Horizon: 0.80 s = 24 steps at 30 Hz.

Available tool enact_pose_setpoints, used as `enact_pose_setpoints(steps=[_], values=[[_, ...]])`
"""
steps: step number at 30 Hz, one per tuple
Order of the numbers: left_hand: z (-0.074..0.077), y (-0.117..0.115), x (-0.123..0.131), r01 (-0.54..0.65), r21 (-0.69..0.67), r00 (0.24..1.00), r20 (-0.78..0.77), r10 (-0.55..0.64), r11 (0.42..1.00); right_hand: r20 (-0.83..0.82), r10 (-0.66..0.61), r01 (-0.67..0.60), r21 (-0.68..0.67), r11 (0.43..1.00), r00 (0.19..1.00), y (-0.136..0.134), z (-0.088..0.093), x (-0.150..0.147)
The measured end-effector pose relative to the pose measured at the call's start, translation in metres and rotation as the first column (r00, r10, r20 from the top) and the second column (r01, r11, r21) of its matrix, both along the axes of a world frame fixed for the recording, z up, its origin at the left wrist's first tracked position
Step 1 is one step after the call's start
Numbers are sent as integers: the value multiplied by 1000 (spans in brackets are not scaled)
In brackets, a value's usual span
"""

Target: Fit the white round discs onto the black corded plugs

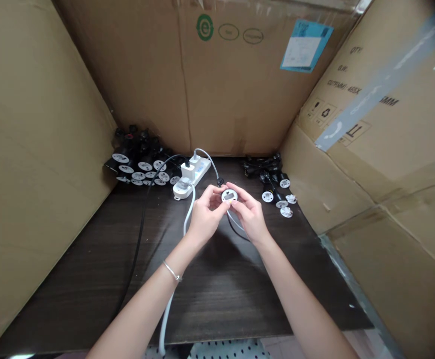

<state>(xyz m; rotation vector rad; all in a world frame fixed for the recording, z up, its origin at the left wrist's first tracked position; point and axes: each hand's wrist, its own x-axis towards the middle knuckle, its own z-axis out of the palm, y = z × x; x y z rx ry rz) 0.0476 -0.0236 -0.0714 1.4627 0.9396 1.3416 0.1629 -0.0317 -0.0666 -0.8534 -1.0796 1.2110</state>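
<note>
Left hand (205, 213) and right hand (250, 215) together grasp a small, round, white-faced device (229, 196) above the dark wood-grain bench (235, 309) — a white oblong power strip (202, 168) lies near its back edge.

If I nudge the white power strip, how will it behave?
The power strip probably slides rather than tips, lying long and flat. Its thick white cable, trailing toward the near side, may tug it off course.
</note>
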Motion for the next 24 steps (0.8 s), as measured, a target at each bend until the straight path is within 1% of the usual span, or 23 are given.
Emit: enact_pose_setpoints(steps=[6, 10, 13, 15, 19, 21, 24], values=[[-2, -2, 1, -21, 17, 1000, 9, 21, 1000, -35, 12, -13, -34, 999, 999, -3, 3, 3], [-2, -1, 1, -5, 26, 1000, -23, 5, 1000, -26, 8, -9, -12, 1000, 1000, -3, 4, 3], [0, -2, 2, -19, 47, 998, -53, 21, 999, -46, 9, -8, 25, 1000, 999, -3, 5, 0], [2, -3, 3, -47, 74, 997, -56, 51, 996, -74, 10, -7, 41, 999, 997, -4, 5, -3], [3, -2, 1, -171, 132, 981, -74, 182, 976, -104, -1, 3, 20, 1000, 995, -4, 5, -4], [3, 0, -1, -188, 150, 973, -107, 205, 971, -102, -7, 6, -4, 1000, 995, -3, 4, -3], [5, 3, -4, -186, 170, 967, -145, 211, 968, -67, 18, -19, -24, 1000, 998, -2, 2, -3]])
